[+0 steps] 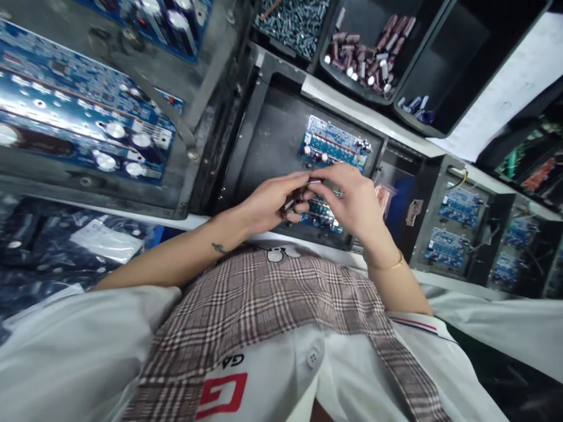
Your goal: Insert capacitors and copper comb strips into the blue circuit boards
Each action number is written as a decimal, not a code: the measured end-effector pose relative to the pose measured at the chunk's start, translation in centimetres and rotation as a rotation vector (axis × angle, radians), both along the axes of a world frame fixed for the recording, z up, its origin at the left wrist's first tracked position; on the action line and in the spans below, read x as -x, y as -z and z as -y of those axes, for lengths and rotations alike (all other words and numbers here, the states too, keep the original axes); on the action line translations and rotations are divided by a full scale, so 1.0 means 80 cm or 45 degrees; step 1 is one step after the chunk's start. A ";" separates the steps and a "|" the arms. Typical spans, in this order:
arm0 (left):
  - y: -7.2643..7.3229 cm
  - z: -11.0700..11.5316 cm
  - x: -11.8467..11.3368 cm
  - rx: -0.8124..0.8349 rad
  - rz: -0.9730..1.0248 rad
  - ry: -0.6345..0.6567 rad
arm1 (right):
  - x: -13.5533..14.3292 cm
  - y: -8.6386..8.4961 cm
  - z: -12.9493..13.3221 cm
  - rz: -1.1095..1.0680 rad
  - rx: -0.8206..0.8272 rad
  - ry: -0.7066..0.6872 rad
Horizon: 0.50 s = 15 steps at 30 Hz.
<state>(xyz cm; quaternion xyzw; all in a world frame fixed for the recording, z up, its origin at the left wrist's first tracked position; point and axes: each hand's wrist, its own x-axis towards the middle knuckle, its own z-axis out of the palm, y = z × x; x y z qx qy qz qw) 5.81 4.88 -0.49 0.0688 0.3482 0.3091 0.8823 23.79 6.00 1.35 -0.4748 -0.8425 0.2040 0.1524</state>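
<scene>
My left hand [268,202] is curled, palm up, around small dark cylinders that look like capacitors [288,205]. Between the fingertips of my right hand [352,193] is a similar capacitor [314,183], and the left fingertips meet it there. Both hands are over a black frame [272,129] that carries two blue circuit boards. The farther circuit board [335,145] shows several capacitors standing along its near edge. Beneath my hands, the nearer circuit board [321,214] is partly covered.
Behind the frame stand a bin of brown capacitors [363,58], a bin of small metallic parts [294,26] and a bin with a few blue capacitors [416,108]. Larger boards [88,117] sit in a fixture at left. More framed boards [448,246] line the right.
</scene>
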 end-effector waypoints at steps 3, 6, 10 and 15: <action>-0.008 0.041 -0.010 0.196 -0.016 0.209 | -0.023 0.006 0.058 0.143 -0.013 0.103; -0.005 0.074 -0.019 0.272 -0.042 0.454 | -0.038 0.026 0.095 0.252 -0.008 0.147; 0.004 0.089 -0.024 0.165 -0.026 0.525 | -0.037 0.036 0.105 0.348 -0.052 0.114; 0.007 0.088 -0.016 0.209 -0.058 0.444 | -0.030 0.030 0.103 0.420 -0.101 0.091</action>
